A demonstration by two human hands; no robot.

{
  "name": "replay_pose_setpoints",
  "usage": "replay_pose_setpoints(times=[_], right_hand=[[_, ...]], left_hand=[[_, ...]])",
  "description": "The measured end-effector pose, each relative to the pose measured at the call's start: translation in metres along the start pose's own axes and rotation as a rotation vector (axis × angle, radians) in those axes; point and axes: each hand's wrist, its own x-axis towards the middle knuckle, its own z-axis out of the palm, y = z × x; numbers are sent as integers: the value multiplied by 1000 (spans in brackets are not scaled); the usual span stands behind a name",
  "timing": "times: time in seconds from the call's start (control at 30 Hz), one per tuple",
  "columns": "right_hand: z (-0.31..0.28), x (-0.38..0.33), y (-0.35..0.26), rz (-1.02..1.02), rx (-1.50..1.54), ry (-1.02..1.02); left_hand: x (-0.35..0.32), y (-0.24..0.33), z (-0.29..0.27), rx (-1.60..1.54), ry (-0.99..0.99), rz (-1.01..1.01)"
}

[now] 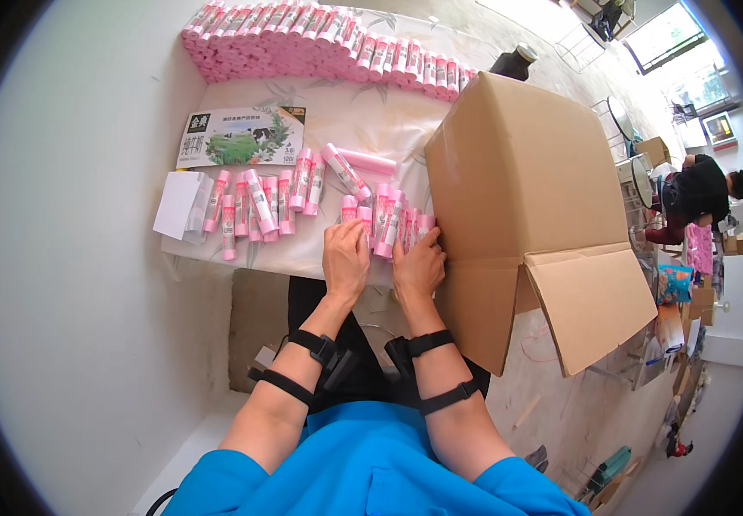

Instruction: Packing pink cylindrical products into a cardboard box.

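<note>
Both hands are at the table's near edge, on either side of a small cluster of pink rolls (386, 219) with printed bands. My left hand (346, 261) is closed, its fingers curled against the rolls on the cluster's left side. My right hand (419, 266) grips the rolls on the right, thumb in front and fingers behind; its fingertips partly hide them. Just beyond lies a tilted banded roll (346, 171), and behind it a plain pink roll (368, 161) on its side. More loose banded rolls (260, 204) lie left of my left hand.
A large open cardboard box (483, 198) stands close on my right, flaps hanging down. A long stack of pink rolls (277, 52) lines the table's far side. On the left are a printed carton panel (241, 136) and white papers (184, 205). A person (694, 198) sits far right.
</note>
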Motion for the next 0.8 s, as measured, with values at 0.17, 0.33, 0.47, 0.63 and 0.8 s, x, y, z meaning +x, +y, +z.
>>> replay_pose_setpoints(times=[0.17, 0.33, 0.47, 0.63, 0.8], right_hand=[[2, 1, 6, -16, -34, 4], [4, -3, 3, -46, -24, -26], [4, -3, 3, -40, -21, -26], [3, -3, 4, -43, -19, -2], [4, 0, 6, -6, -3, -18]], left_hand=[[72, 0, 12, 69, 62, -221], [122, -7, 25, 300, -55, -543], [125, -11, 16, 450, -23, -320], [105, -31, -5, 845, -112, -216], [100, -34, 13, 912, -134, -193]])
